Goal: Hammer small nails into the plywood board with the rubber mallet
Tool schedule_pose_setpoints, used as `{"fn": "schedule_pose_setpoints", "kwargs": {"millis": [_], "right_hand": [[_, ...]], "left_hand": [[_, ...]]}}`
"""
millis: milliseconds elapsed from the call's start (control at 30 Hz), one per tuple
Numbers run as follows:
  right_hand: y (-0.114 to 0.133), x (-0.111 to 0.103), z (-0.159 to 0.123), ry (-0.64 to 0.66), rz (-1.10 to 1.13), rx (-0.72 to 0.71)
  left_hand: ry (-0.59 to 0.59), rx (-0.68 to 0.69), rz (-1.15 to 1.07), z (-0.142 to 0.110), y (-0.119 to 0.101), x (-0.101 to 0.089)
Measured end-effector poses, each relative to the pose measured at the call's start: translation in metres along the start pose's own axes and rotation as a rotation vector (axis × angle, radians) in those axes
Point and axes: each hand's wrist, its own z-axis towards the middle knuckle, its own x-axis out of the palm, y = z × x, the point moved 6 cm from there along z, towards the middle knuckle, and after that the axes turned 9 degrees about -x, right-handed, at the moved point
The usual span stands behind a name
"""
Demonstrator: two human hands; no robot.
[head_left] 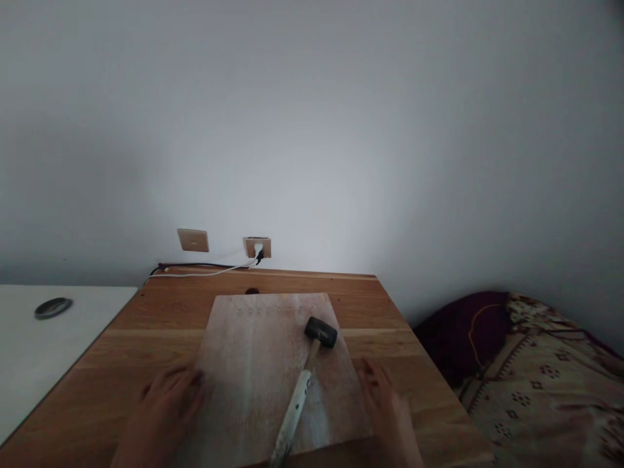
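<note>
A pale wooden board (244, 377) lies flat on the brown wooden table. A row of small, thin nail-like pieces (259, 310) runs along its far end. Across the board's right half rests a mallet (320, 332) with a black head and a partly white handle, which points toward me. My left hand (163, 409) is at the board's left edge, fingers bent and apart, blurred. At the right edge is my right hand (387, 406), also blurred, its fingers loosely spread. Neither hand touches the mallet. Whether the fingertips press on the board's edges is unclear.
The wooden table (390, 344) meets a plain wall with a socket (258, 247) and a blank plate (193, 240). Cables (205, 273) run along its back edge. A white surface (29, 351) on the left holds a dark ring-shaped object (53, 307). Patterned fabric (536, 383) lies right.
</note>
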Motion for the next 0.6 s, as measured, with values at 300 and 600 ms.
{"fn": "schedule_pose_setpoints", "kwargs": {"millis": [300, 600], "right_hand": [[0.081, 0.069, 0.184, 0.517, -0.161, -0.035], [0.075, 0.113, 0.204, 0.524, 0.089, 0.043]], "left_hand": [[0.111, 0.053, -0.268, 0.131, -0.079, 0.02], [0.162, 0.112, -0.405, 0.158, -0.075, 0.022]]}}
